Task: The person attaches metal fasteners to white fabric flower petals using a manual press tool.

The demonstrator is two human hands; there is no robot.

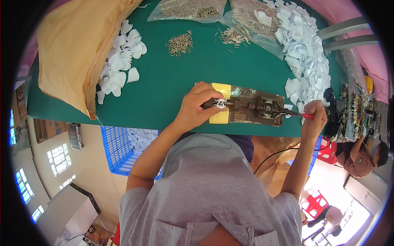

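A metal toggle press [269,107] lies across the front of the green table, on a base plate with a yellow patch [221,89] at its left end. My left hand [199,104] is closed on a small white plastic part [220,103], holding it against the tool's left end. What sits inside that part is too small to make out. Over at the tool's right end, my right hand [314,116] grips its red handle [308,116], fingers wrapped round it.
White comb-like plastic pieces lie in a left pile [119,67] by a tan sack [67,53] and a right pile [305,57]. Small metal pins [179,44] and thin rods [234,37] lie ahead, near clear bags [186,10]. A blue crate [119,151] stands below the edge; another person [361,158] sits right.
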